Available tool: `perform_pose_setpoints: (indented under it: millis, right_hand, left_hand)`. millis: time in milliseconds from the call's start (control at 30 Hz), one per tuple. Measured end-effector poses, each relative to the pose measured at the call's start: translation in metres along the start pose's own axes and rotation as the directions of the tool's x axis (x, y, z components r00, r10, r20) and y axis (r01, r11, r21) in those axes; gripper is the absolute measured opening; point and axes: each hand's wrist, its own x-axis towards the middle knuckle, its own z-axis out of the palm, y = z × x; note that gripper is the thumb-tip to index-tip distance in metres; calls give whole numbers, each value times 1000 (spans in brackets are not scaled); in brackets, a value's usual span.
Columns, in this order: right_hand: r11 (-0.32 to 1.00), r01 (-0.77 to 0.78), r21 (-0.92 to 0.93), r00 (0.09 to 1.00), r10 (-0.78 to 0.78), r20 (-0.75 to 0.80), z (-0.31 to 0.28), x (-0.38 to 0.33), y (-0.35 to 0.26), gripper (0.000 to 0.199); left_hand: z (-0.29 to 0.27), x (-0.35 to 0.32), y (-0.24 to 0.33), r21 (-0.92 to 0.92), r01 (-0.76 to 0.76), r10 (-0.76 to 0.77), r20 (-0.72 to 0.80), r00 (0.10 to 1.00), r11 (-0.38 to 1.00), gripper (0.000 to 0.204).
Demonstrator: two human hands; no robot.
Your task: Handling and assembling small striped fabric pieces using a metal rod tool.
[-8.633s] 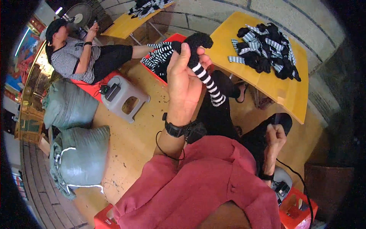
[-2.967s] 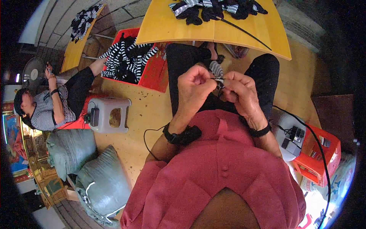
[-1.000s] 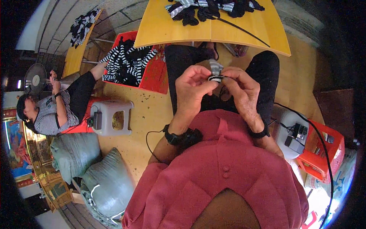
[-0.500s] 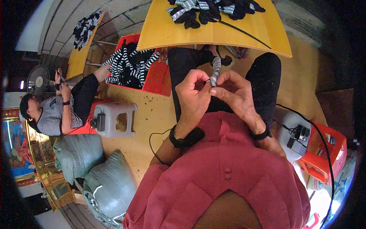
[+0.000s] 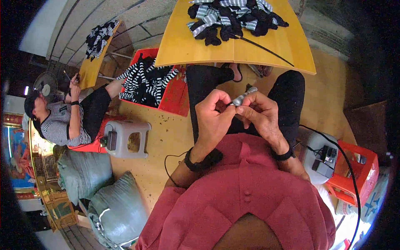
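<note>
Above my lap, both hands pinch a narrow grey-striped fabric tube (image 5: 239,100) with a dark end. My left hand (image 5: 214,116) grips its near end between thumb and fingertips. My right hand (image 5: 261,114) is closed on it from the other side, fingers curled. The tube slants away to the right, partly hidden behind my right fingers. Ahead, a heap of black and grey-striped fabric pieces (image 5: 212,21) lies on the yellow table (image 5: 183,48). A thin black rod (image 5: 266,51) lies beside the heap, pointing toward the near edge.
Left of my legs stands a red bin (image 5: 177,100) full of black-and-white striped pieces. A seated co-worker (image 5: 62,123) handles a thin item near another table (image 5: 93,64). Grey-green sacks (image 5: 116,212) lie lower left. At right are a grey stool (image 5: 310,162), a red stool (image 5: 348,187) and a black cable (image 5: 352,179).
The fabric tube pointed straight away from me before; now it leans right, behind my right fingers. My right fingers have curled further around it. The whole view has shifted slightly.
</note>
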Motion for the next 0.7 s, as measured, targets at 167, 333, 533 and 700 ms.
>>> perform_pose_setpoints:
  millis: [167,333,533,700]
  right_hand:
    - [930,113,-351,986,-149,-77,-1,1,-1,13]
    - [571,334,-750,882,-470,34,7,10,7,20]
    - [865,140,-482,967,-225,-122,0,11,16,13]
    - [981,-132,139,969,158,-193,4,7,9,12]
  left_hand:
    - [-2,3,-4,29,0,0,3,1000,1000,11]
    - [5,3,-12,304,-297,308,11,951,905,10]
    - [6,-1,-12,29,-108,108,25,994,994,11]
    - [7,1,-22,-91,69,-67,30,997,993,12]
